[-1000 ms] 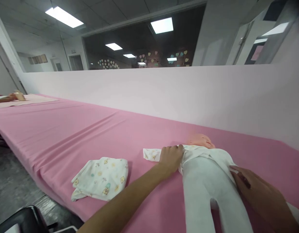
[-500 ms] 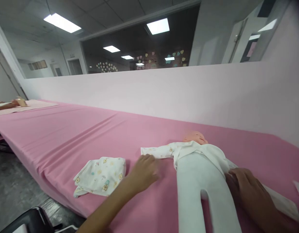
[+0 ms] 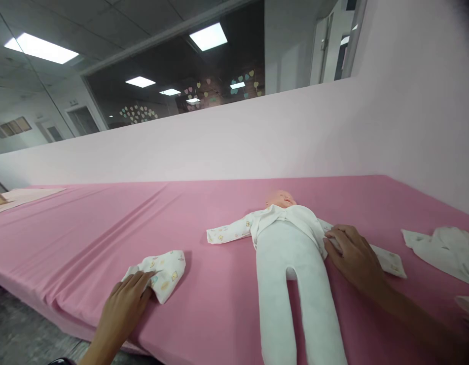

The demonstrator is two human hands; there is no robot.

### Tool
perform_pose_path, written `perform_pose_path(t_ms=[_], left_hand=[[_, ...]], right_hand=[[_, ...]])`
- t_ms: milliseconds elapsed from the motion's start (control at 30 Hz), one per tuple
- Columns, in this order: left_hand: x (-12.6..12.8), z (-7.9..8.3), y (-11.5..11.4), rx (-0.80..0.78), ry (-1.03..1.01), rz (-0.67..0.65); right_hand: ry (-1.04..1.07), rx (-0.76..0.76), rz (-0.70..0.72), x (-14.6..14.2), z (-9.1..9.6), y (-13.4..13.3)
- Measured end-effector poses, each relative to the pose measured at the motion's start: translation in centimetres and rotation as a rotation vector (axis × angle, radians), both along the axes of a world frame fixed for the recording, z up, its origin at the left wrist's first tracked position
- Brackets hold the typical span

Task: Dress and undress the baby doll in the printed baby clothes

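Observation:
A baby doll (image 3: 283,248) lies on its back on the pink sheet, dressed in a white printed top and pale footed or long trousers. Its feet run out of the bottom of the view. My right hand (image 3: 352,256) is closed over the doll's sleeve, close beside its body, with the printed cuff showing past my wrist. To the left, my left hand (image 3: 128,301) grips the near left side of a folded white cloth (image 3: 168,274) printed with small bears. The cloth is bunched under my fingers and still rests on the sheet. My left thumb is mostly hidden.
More white garments (image 3: 445,248) lie at the right edge. The pink-covered table (image 3: 204,203) meets a low white wall (image 3: 204,147) with a window above. A pale mat (image 3: 32,195) lies at the far left. The near left table edge drops to a grey floor.
My left hand has moved left from beside the doll's sleeve onto the folded cloth and taken hold of it. My right hand stays at the doll's other sleeve. The view has turned right.

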State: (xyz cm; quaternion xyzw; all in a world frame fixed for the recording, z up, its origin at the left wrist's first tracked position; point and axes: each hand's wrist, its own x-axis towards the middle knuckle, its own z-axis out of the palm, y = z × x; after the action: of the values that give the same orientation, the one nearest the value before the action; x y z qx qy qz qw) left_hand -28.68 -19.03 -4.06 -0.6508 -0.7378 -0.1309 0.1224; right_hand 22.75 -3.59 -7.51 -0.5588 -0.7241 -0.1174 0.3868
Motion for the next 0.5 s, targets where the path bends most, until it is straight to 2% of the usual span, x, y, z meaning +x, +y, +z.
perform_pose_path(t_ms=[67,167,200,267,333,367,433,500], left_hand=[[2.1,2.3,0.6,0.037,-0.276,0.105],[6.9,5.9,1.1,0.122,-0.973,0.241],[8.8,6.9,1.1,0.122,-1.234,0.201],[13.0,8.3,1.1,0.075,-1.613,0.02],[17.0,9.0,0.8,0.014,-1.803,-0.186],[18.8,9.1,0.6,-0.034,-1.857,-0.249],[21.8,9.0,-0.2,-0.141,-1.925,-0.314],[23.6,8.8,-1.1,-0.227,-1.968,-0.317]], right_hand=[[0.061,0.053,-0.008,-0.3,1.3,-0.8],[0.174,0.078,0.038,-2.4,3.8,-3.9],[0.175,0.044,0.091,-3.5,4.7,-5.4],[0.127,0.033,0.208,-6.0,6.3,-8.6],[0.007,0.05,0.395,-8.2,7.7,-11.5],[-0.027,0.08,0.471,-9.0,8.3,-12.7],[-0.049,0.103,0.576,-9.6,9.3,-14.3],[-0.011,0.063,0.663,-9.1,10.1,-15.2]])
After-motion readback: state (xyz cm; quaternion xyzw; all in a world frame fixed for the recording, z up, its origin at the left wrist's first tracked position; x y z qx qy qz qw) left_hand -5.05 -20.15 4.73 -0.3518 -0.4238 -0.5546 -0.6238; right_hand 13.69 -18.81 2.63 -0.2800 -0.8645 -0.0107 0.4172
